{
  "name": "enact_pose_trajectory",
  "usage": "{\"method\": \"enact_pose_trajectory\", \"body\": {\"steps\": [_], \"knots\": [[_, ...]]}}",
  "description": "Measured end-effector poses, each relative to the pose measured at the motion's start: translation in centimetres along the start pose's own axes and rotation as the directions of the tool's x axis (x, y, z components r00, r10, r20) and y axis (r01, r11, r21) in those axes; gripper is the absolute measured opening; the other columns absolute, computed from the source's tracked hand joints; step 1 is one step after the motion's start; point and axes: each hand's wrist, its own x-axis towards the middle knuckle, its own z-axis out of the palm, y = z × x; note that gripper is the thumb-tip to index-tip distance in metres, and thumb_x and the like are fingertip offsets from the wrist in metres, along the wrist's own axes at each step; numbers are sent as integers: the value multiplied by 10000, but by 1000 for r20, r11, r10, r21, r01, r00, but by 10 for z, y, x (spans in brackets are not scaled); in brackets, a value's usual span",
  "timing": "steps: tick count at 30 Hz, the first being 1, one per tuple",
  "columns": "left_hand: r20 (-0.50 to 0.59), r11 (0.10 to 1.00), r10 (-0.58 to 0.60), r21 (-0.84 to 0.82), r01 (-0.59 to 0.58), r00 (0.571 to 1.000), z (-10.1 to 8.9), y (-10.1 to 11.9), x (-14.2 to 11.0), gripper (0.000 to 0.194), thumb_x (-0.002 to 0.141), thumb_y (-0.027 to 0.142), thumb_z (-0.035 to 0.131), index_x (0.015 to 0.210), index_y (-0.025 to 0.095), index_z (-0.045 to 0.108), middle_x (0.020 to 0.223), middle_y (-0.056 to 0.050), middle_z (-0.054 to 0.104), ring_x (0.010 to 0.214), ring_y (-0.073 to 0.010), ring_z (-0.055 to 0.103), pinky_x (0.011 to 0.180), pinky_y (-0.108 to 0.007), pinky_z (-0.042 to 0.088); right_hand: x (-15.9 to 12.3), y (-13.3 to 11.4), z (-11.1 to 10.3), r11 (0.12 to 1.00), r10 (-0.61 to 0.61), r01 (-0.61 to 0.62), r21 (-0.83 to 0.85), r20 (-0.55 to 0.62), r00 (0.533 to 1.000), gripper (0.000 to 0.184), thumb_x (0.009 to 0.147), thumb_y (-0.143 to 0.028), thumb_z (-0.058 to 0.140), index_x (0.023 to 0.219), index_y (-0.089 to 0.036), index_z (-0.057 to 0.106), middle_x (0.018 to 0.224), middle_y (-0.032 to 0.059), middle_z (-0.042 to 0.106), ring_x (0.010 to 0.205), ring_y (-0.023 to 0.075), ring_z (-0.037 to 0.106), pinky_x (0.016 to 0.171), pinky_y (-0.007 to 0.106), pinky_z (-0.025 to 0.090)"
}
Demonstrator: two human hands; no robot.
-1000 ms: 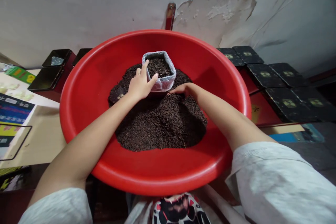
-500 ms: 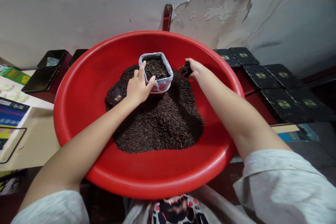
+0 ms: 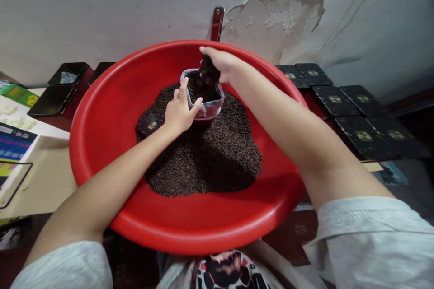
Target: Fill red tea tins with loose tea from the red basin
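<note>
A wide red basin holds a heap of dark, loose tea leaves. In the heap stands a small square tin lined with a clear plastic bag, with tea leaves inside. My left hand grips the tin's near left corner, fingers over its bagged rim. Above the tin's opening, my right hand is closed round a clump of dark tea leaves, some of it dropping into the tin. A dark lid with a gold mark lies on the heap, left of my left hand.
Several black-topped tins stand to the basin's right. On the left are open dark tins, a green box and printed sheets. Behind the basin rises a wall with a peeled patch.
My right hand has moved left and slightly up with the tea leaves, from the heap's right side to above the tin. My left hand keeps its hold on the tin.
</note>
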Motion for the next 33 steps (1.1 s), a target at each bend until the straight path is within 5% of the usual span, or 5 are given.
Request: {"method": "enact_pose_trajectory", "body": {"steps": [4,9,15,19,33], "knots": [[37,999,-41,23,40,998,-2,3,0,701,827,558,373,1409,219,183,1313,-182,428,1017,-335,574,872,-483,424,-25,-38,3,981,177,-171,-90,57,983,316,840,-427,457,669,-163,480,732,57,543,801,181,585,781,352,485],[58,995,-75,74,70,996,-5,9,0,698,827,559,379,1405,210,202,1321,-185,429,1013,-323,585,870,-453,437,-40,-58,-20,934,85,-9,-356,197,977,330,857,-369,399,654,-137,519,709,85,537,693,197,577,681,380,495],[32,998,-54,45,53,998,0,3,1,726,813,584,393,1399,195,214,1336,-185,420,1065,-324,560,893,-431,429,-57,-30,-2,838,-187,254,-483,185,965,418,891,-366,302,980,-97,609,1065,152,611,1040,277,549,942,454,391],[-14,1000,-12,-29,12,1000,2,-1,0,770,785,606,431,1403,205,206,1324,-173,439,1080,-318,547,893,-415,429,-72,-14,11,843,-189,268,-466,209,960,531,888,-397,330,1346,-129,360,1447,121,307,1362,291,204,1084,540,164],[89,999,-9,-32,12,996,-6,-1,6,716,792,556,476,1390,223,266,1250,-146,472,1101,-349,518,936,-487,383,-88,5,0,822,-265,336,-460,214,940,544,897,-482,273,1287,-149,454,1325,120,486,1278,303,372,1081,611,68]]}}
